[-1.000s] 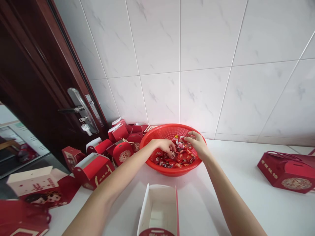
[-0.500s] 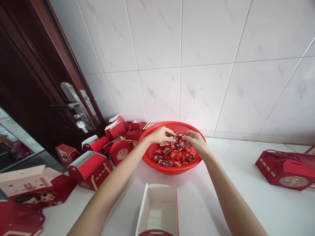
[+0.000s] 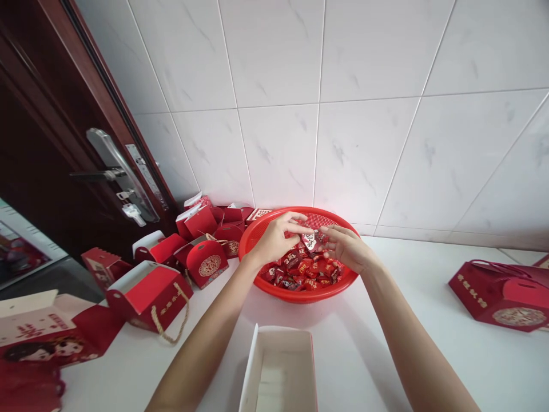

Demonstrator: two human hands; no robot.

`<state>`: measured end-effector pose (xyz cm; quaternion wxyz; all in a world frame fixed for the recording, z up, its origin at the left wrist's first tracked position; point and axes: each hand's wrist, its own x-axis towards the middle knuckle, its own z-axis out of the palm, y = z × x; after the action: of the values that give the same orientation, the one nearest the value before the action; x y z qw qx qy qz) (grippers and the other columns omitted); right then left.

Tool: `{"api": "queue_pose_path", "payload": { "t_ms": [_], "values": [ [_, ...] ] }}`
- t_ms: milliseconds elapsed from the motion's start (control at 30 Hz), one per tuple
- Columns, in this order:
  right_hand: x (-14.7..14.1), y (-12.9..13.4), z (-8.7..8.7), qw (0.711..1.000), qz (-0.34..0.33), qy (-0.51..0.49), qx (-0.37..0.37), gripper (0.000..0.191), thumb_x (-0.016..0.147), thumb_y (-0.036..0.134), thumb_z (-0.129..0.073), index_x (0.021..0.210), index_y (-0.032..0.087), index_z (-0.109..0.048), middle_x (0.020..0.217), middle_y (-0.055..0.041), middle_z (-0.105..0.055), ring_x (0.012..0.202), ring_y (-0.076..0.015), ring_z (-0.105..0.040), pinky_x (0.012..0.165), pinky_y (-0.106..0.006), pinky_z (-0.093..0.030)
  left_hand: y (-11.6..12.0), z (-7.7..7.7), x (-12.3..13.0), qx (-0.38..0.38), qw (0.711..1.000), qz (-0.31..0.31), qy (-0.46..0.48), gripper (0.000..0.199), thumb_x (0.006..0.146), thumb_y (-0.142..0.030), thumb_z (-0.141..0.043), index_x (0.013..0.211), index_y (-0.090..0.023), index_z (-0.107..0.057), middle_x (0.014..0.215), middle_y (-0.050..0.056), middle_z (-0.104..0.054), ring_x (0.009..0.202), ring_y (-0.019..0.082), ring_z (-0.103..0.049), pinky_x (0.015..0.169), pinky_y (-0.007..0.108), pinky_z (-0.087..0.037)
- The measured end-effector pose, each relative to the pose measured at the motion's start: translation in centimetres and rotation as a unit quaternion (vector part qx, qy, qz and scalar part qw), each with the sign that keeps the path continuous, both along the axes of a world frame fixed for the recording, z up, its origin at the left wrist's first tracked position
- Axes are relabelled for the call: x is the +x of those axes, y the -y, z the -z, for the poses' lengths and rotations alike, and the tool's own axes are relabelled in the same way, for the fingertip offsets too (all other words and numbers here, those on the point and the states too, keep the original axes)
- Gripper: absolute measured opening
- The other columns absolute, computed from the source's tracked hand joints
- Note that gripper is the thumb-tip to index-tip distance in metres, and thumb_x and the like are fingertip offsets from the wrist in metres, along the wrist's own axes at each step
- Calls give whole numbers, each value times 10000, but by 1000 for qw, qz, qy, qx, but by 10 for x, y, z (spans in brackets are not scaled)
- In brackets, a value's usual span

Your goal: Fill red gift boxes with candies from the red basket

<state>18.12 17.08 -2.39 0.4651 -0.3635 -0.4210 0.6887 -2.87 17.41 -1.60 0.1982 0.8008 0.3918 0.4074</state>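
A red plastic colander basket (image 3: 300,296) stands against the wall with many red and dark-red wrapped candies (image 3: 311,268) in it. Over the basket, my left hand (image 3: 277,239) pinches a wrapped candy (image 3: 309,241) with pale lettering between thumb and fingers. Facing it from the right, my right hand (image 3: 348,247) has its fingers curled around wrapped candies at the fingertips; how many is partly hidden. In front of the basket, a gift box (image 3: 281,366) with a white inside stands open at the top, with no contents visible.
Several red gift boxes (image 3: 150,294) with rope handles crowd the left side of the white table (image 3: 360,343). At the right lies a closed red box (image 3: 500,297) with a gold emblem. A dark wooden door (image 3: 47,143) with keys in its lock is at the left; a tiled wall (image 3: 278,154) rises behind.
My hands stay over the basket. The left fingers have lifted and spread slightly, and a pale-lettered candy now shows between the hands. The view has shifted slightly.
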Motion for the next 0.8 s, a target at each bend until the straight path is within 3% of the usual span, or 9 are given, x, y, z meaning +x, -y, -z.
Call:
{"api": "queue_pose_path", "payload": {
  "t_ms": [133, 267, 367, 467, 633, 800],
  "values": [
    [-4, 4, 0, 997, -23, -21, 71, 380, 607, 268, -933, 871, 196, -671, 801, 3, -689, 688, -155, -675, 602, -276, -545, 4, -4, 4, -78, 992, 31, 91, 388, 770, -127, -547, 1012, -270, -815, 1339, 14, -674, 1180, 223, -652, 997, 365, -555],
    [-4, 5, 1, 992, -1, -1, 124, 410, 603, 310, -936, 913, 204, -689, 824, -7, -730, 680, -162, -673, 603, -284, -540, 6, -9, 3, -150, 961, 38, 228, 380, 799, -313, -654, 1141, -185, -759, 1168, 74, -761, 1015, 246, -722, 932, 413, -578],
    [-5, 8, -1, 986, 19, 28, 162, 430, 605, 343, -933, 928, 199, -688, 798, -5, -725, 650, -150, -643, 570, -269, -519, 9, -13, 5, -148, 965, 20, 216, 338, 785, -457, -733, 947, -165, -788, 1015, 78, -793, 971, 258, -723, 897, 385, -573],
    [-7, 11, -3, 980, 40, 50, 188, 455, 589, 373, -937, 917, 194, -678, 792, -14, -723, 652, -155, -636, 556, -268, -509, 11, -13, 8, -124, 973, -1, 193, 279, 783, -447, -729, 832, -178, -783, 941, 59, -798, 967, 254, -714, 907, 366, -555],
    [-10, 11, -2, 975, 48, 30, 215, 449, 583, 366, -949, 870, 203, -644, 790, -1, -706, 670, -153, -636, 596, -279, -533, 12, -8, 16, -102, 972, -49, 208, 230, 802, -375, -669, 853, -167, -754, 928, 47, -779, 979, 237, -697, 925, 355, -541],
    [-12, 8, 3, 974, 44, -14, 222, 447, 604, 351, -946, 925, 226, -660, 833, 15, -695, 695, -155, -643, 656, -298, -555, 18, -7, 25, -134, 950, -66, 274, 239, 810, -409, -646, 848, -177, -689, 918, 34, -751, 972, 227, -685, 903, 329, -539]
  ]
}}
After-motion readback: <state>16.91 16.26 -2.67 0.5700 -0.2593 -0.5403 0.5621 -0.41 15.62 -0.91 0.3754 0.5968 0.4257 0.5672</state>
